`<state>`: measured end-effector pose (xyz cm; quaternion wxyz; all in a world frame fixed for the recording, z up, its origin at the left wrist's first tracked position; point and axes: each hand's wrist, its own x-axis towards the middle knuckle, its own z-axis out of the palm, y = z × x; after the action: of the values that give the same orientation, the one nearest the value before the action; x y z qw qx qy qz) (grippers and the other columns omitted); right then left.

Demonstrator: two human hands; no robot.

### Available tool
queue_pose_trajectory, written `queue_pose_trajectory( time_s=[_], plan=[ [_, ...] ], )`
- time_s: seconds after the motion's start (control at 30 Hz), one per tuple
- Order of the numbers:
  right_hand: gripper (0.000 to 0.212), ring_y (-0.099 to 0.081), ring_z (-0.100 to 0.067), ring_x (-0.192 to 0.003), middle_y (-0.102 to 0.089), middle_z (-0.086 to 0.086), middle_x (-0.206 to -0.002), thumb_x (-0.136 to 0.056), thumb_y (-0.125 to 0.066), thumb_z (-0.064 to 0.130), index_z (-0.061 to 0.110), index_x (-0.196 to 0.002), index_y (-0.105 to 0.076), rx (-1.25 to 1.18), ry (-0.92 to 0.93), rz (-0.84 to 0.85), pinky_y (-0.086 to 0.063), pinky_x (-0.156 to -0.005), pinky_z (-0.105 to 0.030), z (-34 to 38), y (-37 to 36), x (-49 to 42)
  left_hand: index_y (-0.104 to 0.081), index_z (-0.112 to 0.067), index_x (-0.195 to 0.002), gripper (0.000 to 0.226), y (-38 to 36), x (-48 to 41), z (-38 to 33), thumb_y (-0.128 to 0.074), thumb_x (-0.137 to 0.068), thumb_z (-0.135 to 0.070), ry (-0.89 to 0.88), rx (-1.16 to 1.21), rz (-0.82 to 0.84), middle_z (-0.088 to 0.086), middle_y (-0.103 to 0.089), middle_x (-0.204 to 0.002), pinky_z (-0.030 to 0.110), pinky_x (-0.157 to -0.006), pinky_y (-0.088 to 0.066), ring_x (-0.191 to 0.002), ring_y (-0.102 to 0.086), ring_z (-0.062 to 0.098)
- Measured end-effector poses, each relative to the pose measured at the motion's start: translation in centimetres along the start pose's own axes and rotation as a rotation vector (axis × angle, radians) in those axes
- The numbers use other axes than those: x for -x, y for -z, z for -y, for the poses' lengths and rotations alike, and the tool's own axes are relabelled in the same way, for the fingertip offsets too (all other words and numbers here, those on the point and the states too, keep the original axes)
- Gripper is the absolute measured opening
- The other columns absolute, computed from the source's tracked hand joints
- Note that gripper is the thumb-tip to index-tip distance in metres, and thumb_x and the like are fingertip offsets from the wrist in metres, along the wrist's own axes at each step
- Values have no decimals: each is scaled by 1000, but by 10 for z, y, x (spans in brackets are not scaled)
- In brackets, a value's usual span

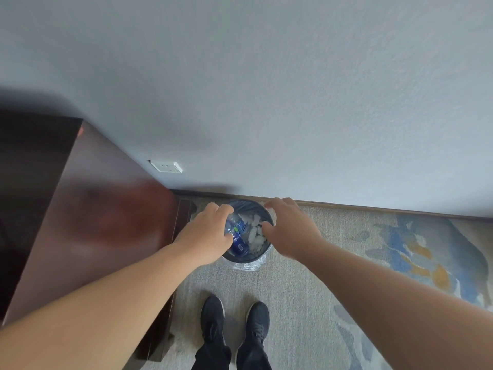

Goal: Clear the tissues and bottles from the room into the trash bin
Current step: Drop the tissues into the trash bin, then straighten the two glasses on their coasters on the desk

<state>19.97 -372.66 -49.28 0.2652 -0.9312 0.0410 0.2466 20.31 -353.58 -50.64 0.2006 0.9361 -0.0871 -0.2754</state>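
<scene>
Gripping the bottle (240,243) in the left hand (205,236), with fingers wrapping over its far side and thumb closing on its near side. Holding it directly over the mouth of the trash bin (246,206), inside the left part of the rim. Orienting the long axis from the far edge of the bin toward the near edge, tilting downward, with the lower end at or just below rim level; contact with the contents not determinable. Hovering the right hand (290,231) palm down over the right edge of the rim, fingers loosely spreading, holding nothing visible. Noting white tissues (256,237) already lying in the bin, just beside the bottle on its right.

Judging the step in hand as release: with the bottle straight below the left palm, requiring only an opening of the fingers and no sideways travel. Judging the left hand as the nearer one, the right standing apart across the tissues. Risking a strike on the near rim if releasing at a flatter tilt.
</scene>
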Motion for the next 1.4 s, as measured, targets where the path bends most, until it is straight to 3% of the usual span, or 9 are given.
queue_pose_trajectory(
  time_s=[0.17,0.3,0.57,0.87,1.03,1.2,1.4],
  plan=[
    [44,-54,-16,-104,-46,2,-133,-90,-51,32,25,-133,-46,25,101,-46,-43,-80,-29,19,40,25,-35,-24,-137,48,39,25,-28,-50,-91,-28,-33,-21,-81,2,-41,-133,35,-88,-44,-115,-50,22],
    [43,-54,-14,-93,-46,4,-132,-90,-51,33,26,-132,-47,28,183,-111,-38,-75,-27,43,79,49,-35,-23,-135,47,81,53,-56,-50,-91,-28,-66,-36,-202,3,-41,-134,31,-84,-41,-114,-49,22],
    [43,-56,-15,-102,-48,4,-133,-90,-51,37,26,-131,-48,41,344,-256,-45,-82,-31,100,145,113,-32,-25,-138,49,155,129,-106,-46,-92,-35,-104,-143,-401,3,-42,-136,34,-91,-39,-123,-43,23],
    [44,-51,-9,-77,-46,8,-132,-90,-50,40,28,-132,-46,57,423,-429,-37,-70,-25,145,181,236,-37,-22,-136,48,200,249,-144,-43,-92,-38,-136,-249,-600,3,-47,-131,37,-93,-40,-117,-46,24],
    [45,-52,-11,-88,-46,7,-132,-90,-50,41,29,-132,-46,78,447,-534,-36,-72,-26,162,174,324,-39,-19,-134,47,200,336,-152,-44,-91,-36,-185,-278,-705,5,-48,-126,40,-92,-41,-113,-47,28],
    [44,-51,-9,-83,-47,8,-130,-90,-49,42,30,-131,-46,105,499,-583,-35,-68,-26,180,162,395,-38,-19,-135,46,196,413,-149,-44,-91,-33,-183,-277,-746,5,-47,-126,40,-93,-40,-114,-45,28],
    [44,-55,-13,-100,-47,8,-131,-90,-49,43,29,-132,-45,124,591,-596,-38,-73,-27,202,159,443,-37,-19,-136,46,197,477,-153,-43,-93,-33,-146,-275,-819,4,-46,-128,40,-94,-40,-115,-44,26]
  ],
)
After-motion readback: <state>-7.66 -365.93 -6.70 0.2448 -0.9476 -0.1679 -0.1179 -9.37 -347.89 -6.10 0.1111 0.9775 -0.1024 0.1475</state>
